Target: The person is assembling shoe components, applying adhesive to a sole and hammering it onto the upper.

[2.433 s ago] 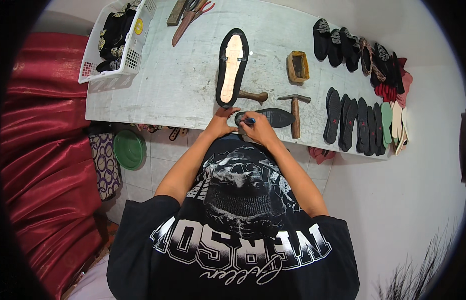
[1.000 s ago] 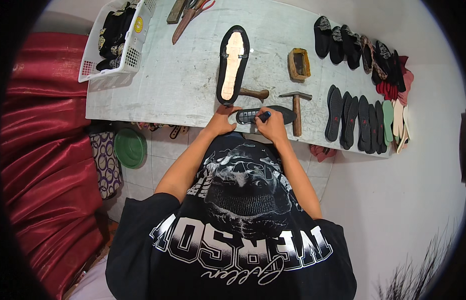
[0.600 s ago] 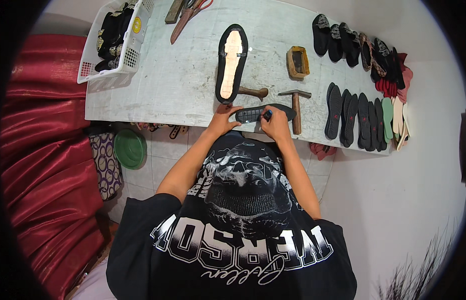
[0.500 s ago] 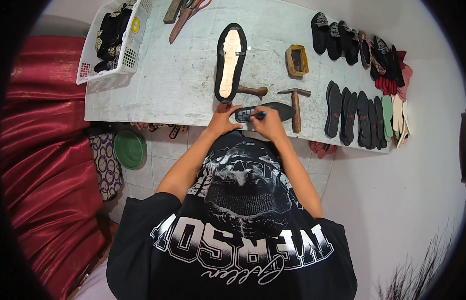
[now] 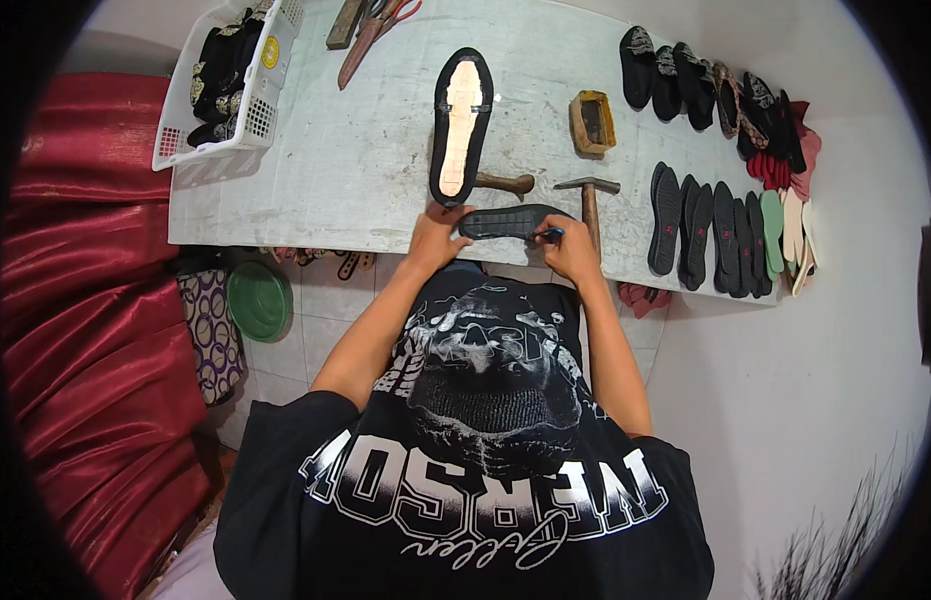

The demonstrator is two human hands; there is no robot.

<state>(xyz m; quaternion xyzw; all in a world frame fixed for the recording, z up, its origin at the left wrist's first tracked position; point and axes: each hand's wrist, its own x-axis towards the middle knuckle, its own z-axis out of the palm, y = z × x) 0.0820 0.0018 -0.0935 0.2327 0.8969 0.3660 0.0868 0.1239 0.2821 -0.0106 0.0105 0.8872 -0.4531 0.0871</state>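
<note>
A black shoe sole (image 5: 501, 224) lies crosswise at the table's near edge, its moulded pattern facing up. My left hand (image 5: 438, 242) grips its left end, thumb along the near side. Over the sole's right half, my right hand (image 5: 572, 250) pinches a slim dark tool with a bluish end (image 5: 552, 233), perhaps a pen or small brush; its tip is too small to make out. Just beyond my left hand lies an upturned black shoe (image 5: 462, 125) with a pale underside. A hammer (image 5: 591, 205) rests beside my right hand, its handle partly hidden by it.
A wooden handle (image 5: 511, 183) pokes out by the shoe. Farther off stands a yellowish open container (image 5: 594, 122). Black soles (image 5: 698, 235) and finished shoes (image 5: 668, 80) line the right side. A white basket (image 5: 256, 110) of shoes and red-handled scissors (image 5: 371, 40) are at far left.
My right hand has moved right along the sole with the slim tool, uncovering the sole's middle. The sole and my left hand have shifted slightly left.
</note>
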